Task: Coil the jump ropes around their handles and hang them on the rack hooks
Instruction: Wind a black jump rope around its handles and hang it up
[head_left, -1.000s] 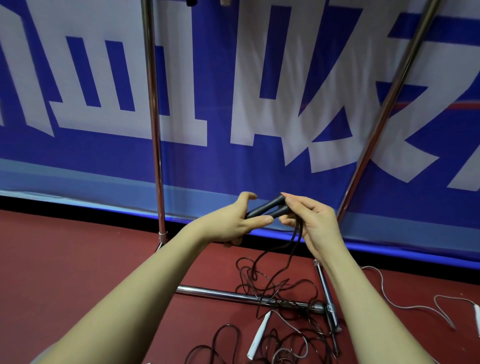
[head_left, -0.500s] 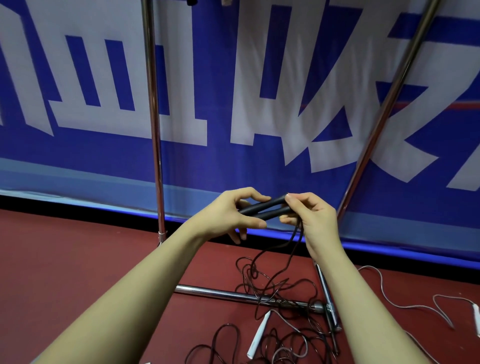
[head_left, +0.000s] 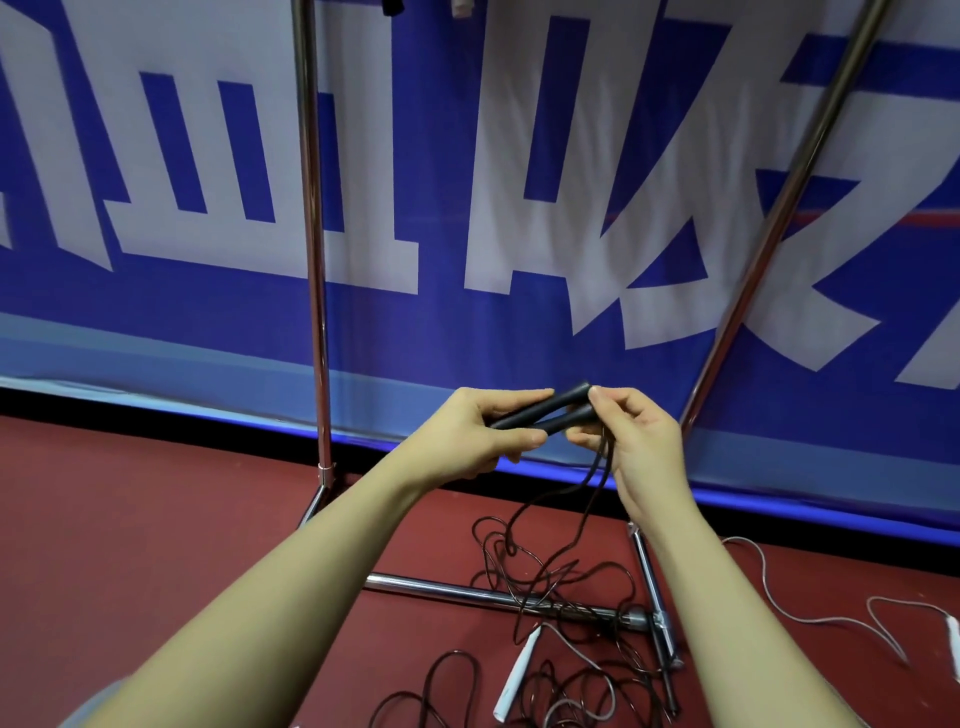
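Since a second ago the left hand has re-gripped the two black cylindrical jump-rope handles side by side, right hand pinching their far ends, thin black cord dangling below uncoiled, so winding hasn't begun.
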